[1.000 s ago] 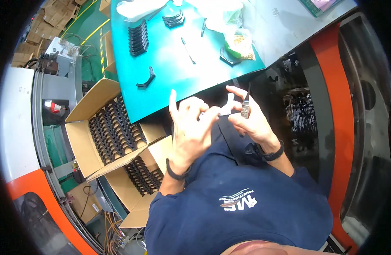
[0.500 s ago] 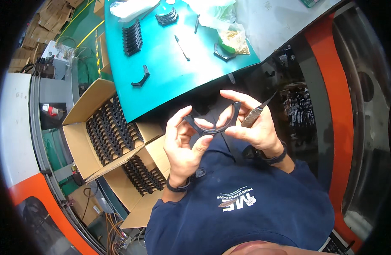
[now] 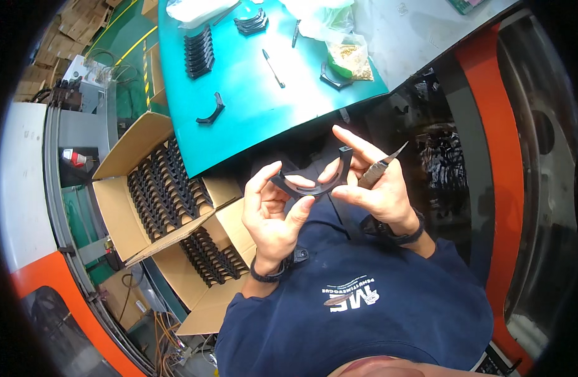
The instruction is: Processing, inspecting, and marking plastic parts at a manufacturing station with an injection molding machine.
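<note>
A black half-ring plastic part [image 3: 318, 191] is held between both hands in front of my chest, its open side facing the table. My left hand [image 3: 270, 220] pinches its left end between thumb and fingers. At the other side, the thumb and fingers of my right hand [image 3: 383, 195] grip the same part. That hand also carries a knife [image 3: 372, 174] with a wrapped handle, its pointed blade sticking up and to the right, away from the part. The right forefinger is stretched out above the part's right end.
A green-topped table [image 3: 251, 125] lies ahead, bearing a row of similar black parts [image 3: 199, 53], a single one [image 3: 211, 111], a pen [image 3: 274, 69] and a clear bag of small golden pieces [image 3: 354, 58]. To the left, two open cartons [image 3: 122, 220] hold many black parts.
The half-ring part has tilted slightly, its right end now higher. My right forefinger has lifted a little and the knife's blade has turned slightly. Both hands keep their hold.
</note>
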{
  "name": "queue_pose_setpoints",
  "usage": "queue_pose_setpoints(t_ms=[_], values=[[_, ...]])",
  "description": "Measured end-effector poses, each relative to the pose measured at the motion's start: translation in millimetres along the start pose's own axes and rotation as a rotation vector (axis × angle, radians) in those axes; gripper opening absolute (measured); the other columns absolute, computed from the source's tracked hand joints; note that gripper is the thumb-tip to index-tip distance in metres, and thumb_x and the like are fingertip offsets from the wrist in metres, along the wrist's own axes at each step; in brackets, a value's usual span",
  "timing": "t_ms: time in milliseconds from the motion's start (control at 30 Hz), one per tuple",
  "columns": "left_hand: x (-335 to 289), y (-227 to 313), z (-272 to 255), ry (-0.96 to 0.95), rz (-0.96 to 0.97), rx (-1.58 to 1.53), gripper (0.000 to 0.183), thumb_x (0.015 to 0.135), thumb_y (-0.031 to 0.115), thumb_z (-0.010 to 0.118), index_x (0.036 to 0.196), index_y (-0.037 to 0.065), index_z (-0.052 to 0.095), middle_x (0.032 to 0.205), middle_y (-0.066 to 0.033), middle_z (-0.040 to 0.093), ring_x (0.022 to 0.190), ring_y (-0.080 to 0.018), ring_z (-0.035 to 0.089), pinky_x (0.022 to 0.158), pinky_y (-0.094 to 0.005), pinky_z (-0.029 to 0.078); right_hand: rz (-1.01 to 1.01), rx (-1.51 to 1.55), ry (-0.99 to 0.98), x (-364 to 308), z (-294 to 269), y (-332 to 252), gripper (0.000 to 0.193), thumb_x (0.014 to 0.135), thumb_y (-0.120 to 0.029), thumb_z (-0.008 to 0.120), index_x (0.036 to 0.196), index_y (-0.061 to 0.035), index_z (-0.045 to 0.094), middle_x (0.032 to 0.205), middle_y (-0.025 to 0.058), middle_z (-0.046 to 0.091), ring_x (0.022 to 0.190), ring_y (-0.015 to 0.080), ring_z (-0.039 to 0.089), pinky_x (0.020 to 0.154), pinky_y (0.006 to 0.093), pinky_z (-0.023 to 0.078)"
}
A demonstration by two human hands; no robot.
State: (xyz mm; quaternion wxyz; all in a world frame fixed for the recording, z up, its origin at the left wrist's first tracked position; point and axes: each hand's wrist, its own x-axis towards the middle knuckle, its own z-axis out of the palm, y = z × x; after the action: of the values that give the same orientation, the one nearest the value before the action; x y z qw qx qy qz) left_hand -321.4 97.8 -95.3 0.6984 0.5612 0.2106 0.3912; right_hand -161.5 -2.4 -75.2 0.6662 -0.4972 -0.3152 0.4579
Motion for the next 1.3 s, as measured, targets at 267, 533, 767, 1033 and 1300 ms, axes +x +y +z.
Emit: queue_pose_setpoints(t_ms=[267,533,767,1033,1300], values=[[-2,2,-3,0.034,-0.044,0.016,0.069,0.081,0.003,0.077,0.137,-0.004,0.038,0.1,-0.0139,0.066,0.091,-0.0174,0.065,0.083,-0.0285,0.052,0.003,0.013,0.006,0,4,5,0.075,0.083,0.002,0.072,0.147,0.0022,0.032,0.104,0.0089,0.07,0.063,-0.0015,0.047,0.059,0.014,0.04],[2,3,3,0.061,-0.033,0.085,0.06,0.086,-0.002,0.066,0.139,-0.004,0.038,0.111,-0.0175,0.065,0.098,-0.0171,0.063,0.087,-0.0284,0.05,-0.082,-0.001,0.06,1,13,7,0.056,0.085,0.005,0.067,0.138,0.0022,0.048,0.11,0.0128,0.069,0.069,0.0032,0.054,0.062,0.0171,0.043],[9,-16,-5,0.078,-0.031,-0.008,0.024,0.096,0.012,0.058,0.116,-0.002,0.056,0.109,-0.0191,0.068,0.113,-0.0278,0.061,0.106,-0.0423,0.038,-0.05,0.017,-0.113,0,-6,10,0.038,0.087,-0.012,0.07,0.12,0.004,0.061,0.108,0.0127,0.07,0.068,0.0041,0.054,0.062,0.0199,0.044],[14,-30,-9,-0.063,-0.042,-0.222,0.044,0.088,0.023,0.07,0.121,-0.003,0.054,0.114,-0.0211,0.066,0.112,-0.0264,0.062,0.102,-0.0401,0.046,0.429,0.182,-0.049,6,19,12,0.027,0.086,-0.002,0.07,0.113,0.0002,0.066,0.083,0.001,0.068,0.06,0.0008,0.048,0.053,0.0181,0.036],[10,-27,-13,-0.066,-0.06,-0.233,0.045,0.089,0.01,0.069,0.127,-0.006,0.051,0.117,-0.0212,0.065,0.108,-0.0239,0.064,0.094,-0.0337,0.05,0.048,-0.195,0.048,2,18,31,0.03,0.081,0.001,0.074,0.109,0.0003,0.067,0.091,0.0009,0.067,0.063,0.0012,0.045,0.056,0.0182,0.037]])
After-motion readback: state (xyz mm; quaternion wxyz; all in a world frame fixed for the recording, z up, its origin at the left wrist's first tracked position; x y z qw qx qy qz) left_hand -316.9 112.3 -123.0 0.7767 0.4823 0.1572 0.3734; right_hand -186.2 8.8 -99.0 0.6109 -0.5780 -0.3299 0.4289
